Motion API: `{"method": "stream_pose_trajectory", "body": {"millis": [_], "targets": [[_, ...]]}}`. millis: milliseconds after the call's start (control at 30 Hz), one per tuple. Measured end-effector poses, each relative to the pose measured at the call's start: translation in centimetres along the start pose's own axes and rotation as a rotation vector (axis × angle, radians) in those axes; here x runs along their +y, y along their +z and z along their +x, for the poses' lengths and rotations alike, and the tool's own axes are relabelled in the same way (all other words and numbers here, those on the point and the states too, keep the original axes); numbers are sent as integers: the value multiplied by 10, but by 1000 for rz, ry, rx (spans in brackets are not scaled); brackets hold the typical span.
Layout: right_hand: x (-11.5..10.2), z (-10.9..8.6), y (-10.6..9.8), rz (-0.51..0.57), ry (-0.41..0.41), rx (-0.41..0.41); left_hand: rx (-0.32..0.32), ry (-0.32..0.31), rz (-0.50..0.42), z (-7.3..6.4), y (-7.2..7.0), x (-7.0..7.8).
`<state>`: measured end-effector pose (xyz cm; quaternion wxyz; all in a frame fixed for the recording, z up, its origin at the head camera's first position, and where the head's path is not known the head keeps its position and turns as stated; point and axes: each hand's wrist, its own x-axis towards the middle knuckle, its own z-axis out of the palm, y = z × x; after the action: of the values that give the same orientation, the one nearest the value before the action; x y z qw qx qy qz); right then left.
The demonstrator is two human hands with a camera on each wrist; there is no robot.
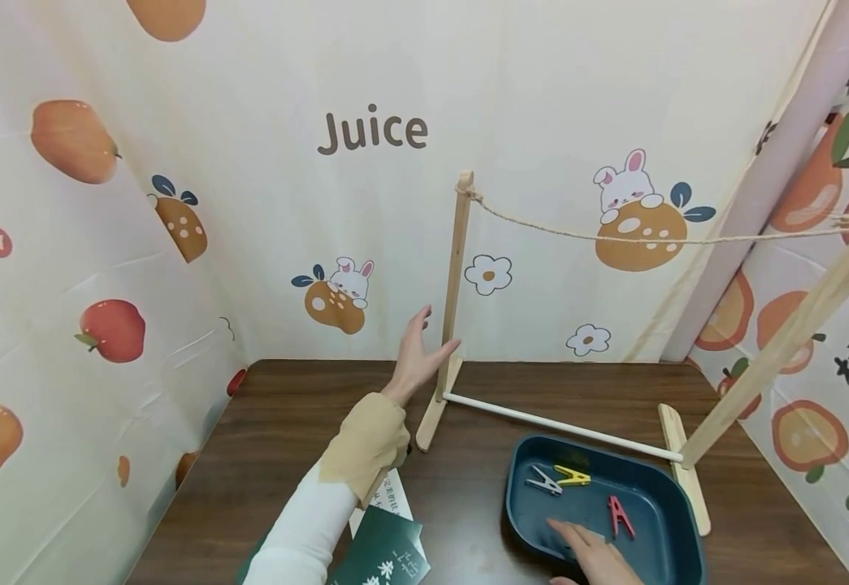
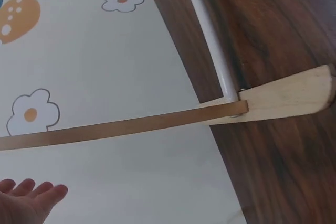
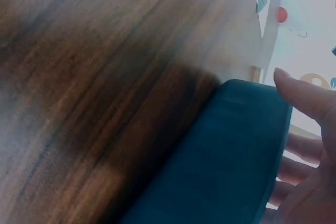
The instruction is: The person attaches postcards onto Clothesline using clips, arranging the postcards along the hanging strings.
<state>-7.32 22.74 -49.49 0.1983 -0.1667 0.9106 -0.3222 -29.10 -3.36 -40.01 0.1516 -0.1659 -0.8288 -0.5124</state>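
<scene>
Beside the upright post (image 1: 456,268) of a wooden stand, my left hand (image 1: 420,357) is raised with fingers spread and nothing in it. Part of this hand also shows at the lower left of the left wrist view, apart from the post. My right hand (image 1: 591,552) is at the near edge of a dark blue tray (image 1: 669,520), fingers over the inside and thumb outside the rim. Whether it touches the rim, I cannot tell. In the tray lie a grey clothespin (image 1: 543,480), a yellow clothespin (image 1: 572,476) and a red clothespin (image 1: 620,517).
A rope (image 1: 585,236) runs between the stand's two posts, and a white rod (image 1: 556,424) joins their feet. Under my left forearm lie a green card (image 1: 387,544) and a white printed card (image 1: 395,496). Printed curtains hang behind the brown table (image 1: 292,422).
</scene>
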Motion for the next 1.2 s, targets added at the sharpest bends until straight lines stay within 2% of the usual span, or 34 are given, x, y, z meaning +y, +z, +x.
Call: {"method": "stream_pose_trajectory", "body": {"millis": [233,500,700,800,967,1200], "targets": [[-1,3,8,48,113,-25,-42,-17,-16,11,11,3],[5,2,13,-6,43,-19,-82,-26,33,19,18,3],[9,2,13,-129,-106,45,-139,-38,65,27,17,5],[9,1,10,-145,-144,70,-155,-22,77,31,16,7],[9,1,9,-148,-119,61,-171,-21,119,35,14,7],[8,0,11,-119,-67,50,-178,-87,114,37,13,5]]}}
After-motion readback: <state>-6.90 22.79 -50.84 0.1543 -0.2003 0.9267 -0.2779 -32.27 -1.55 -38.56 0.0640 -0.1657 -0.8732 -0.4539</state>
